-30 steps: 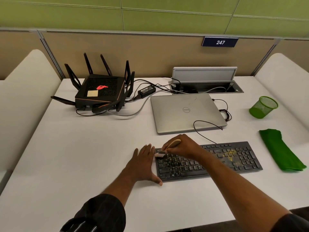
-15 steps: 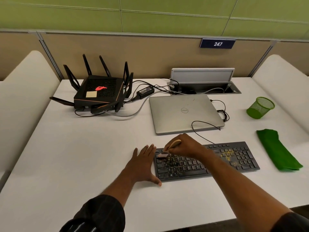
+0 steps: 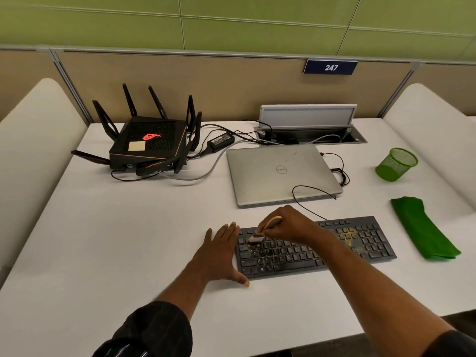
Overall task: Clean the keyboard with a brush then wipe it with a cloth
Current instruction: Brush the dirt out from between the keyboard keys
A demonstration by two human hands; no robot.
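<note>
A black keyboard point(image 3: 360, 243) lies on the white desk, speckled with yellowish crumbs on its left keys and near the number pad. My right hand point(image 3: 288, 225) grips a small brush point(image 3: 266, 228) by its wooden handle, with the pale bristles down on the upper-left keys. My left hand point(image 3: 221, 253) lies flat on the desk with fingers straight, pressed against the keyboard's left edge. A folded green cloth point(image 3: 422, 228) lies to the right of the keyboard.
A shut silver laptop point(image 3: 280, 173) sits just behind the keyboard, with a thin black cable looping over it. A black router point(image 3: 149, 145) with antennas stands at the back left. A green mesh cup point(image 3: 396, 164) lies tipped at the right. An open cable hatch point(image 3: 309, 130) is at the back.
The brush has shifted slightly over the upper-left keys with my right hand. My left hand has stayed at the keyboard's left edge.
</note>
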